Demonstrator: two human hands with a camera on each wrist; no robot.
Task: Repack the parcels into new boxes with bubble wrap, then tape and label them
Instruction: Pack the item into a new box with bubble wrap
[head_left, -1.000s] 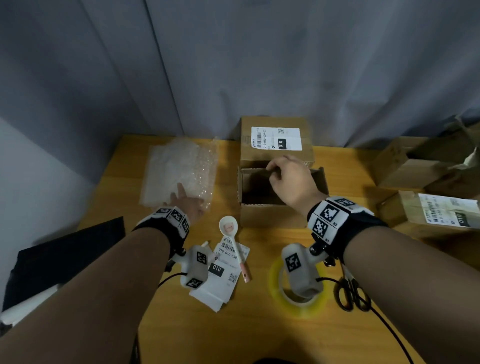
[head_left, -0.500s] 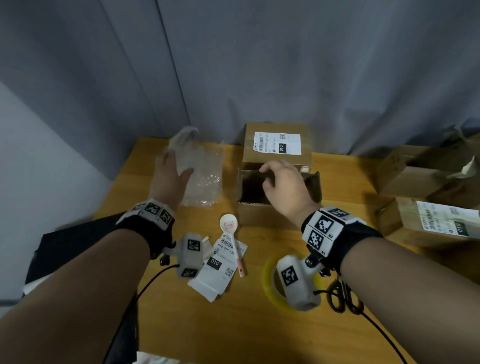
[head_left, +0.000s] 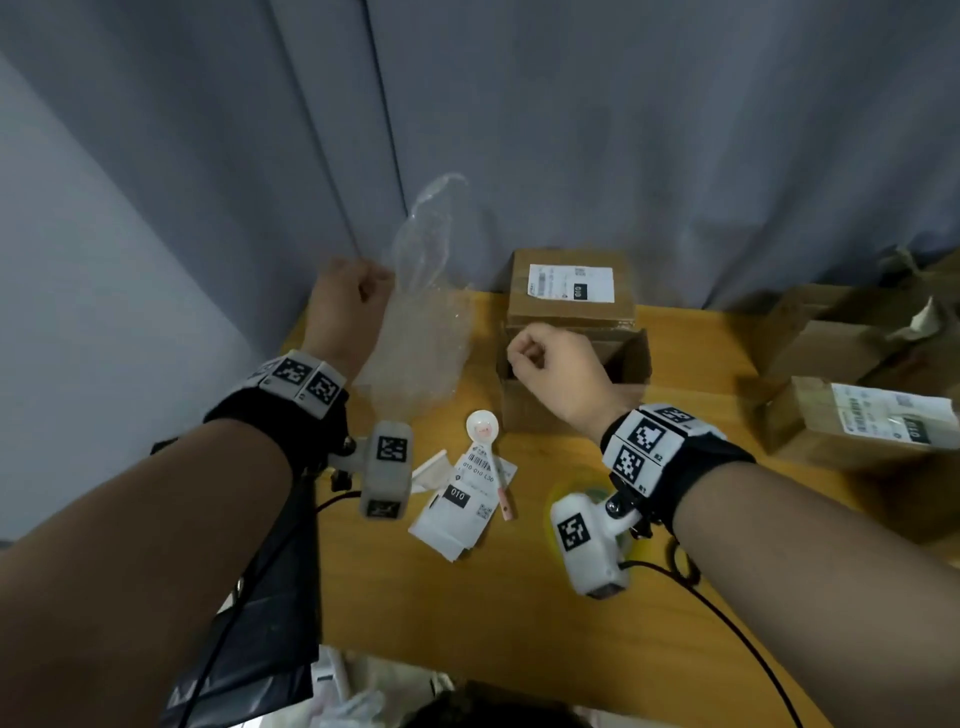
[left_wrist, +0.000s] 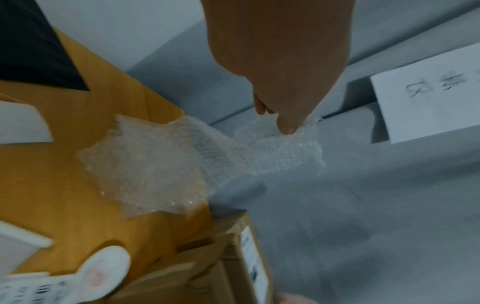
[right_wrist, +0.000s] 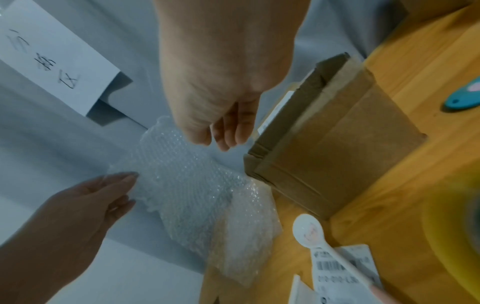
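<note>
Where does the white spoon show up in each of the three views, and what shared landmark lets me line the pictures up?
Head: white spoon lies centre frame on the table, its handle over the labels.
Left wrist: its bowl sits at the bottom left, blurred.
Right wrist: lower right, handle running over the barcode label.
Shared landmark: the open cardboard box just beyond the spoon, seen in all three.

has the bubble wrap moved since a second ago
Yes. The bubble wrap, flat on the table earlier, now rises beside the sealed labelled box, its top edge above that box, held by the left hand.
</note>
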